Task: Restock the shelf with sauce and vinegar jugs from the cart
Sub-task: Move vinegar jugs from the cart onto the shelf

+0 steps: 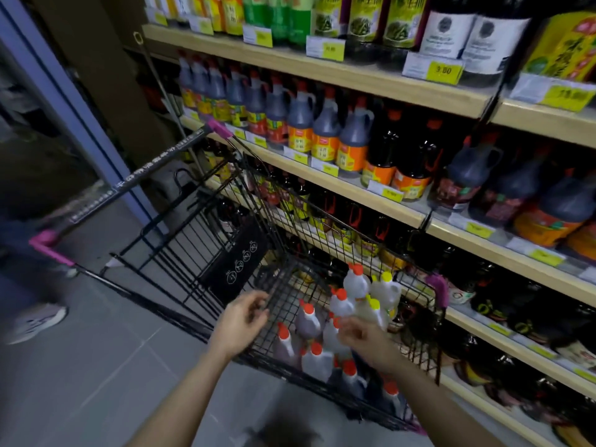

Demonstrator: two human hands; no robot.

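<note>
A black wire cart [290,253] with pink corner caps stands beside the shelf [354,188]. Inside it stand several jugs: dark sauce jugs with orange caps [308,321] and pale vinegar jugs with yellow caps [385,290]. My left hand [243,317] hovers at the cart's near rim with loosely curled fingers, holding nothing. Over the jugs in the basket, my right hand [361,337] reaches down with its fingers near a pale orange-capped jug [342,304]; motion blur hides whether it grips it.
The shelf rows hold dark sauce bottles and handled jugs with yellow price tags [443,71] along the edges. The cart's handle [129,185] points away to the left. A person's shoe [35,322] stands on the grey tiled floor at the left.
</note>
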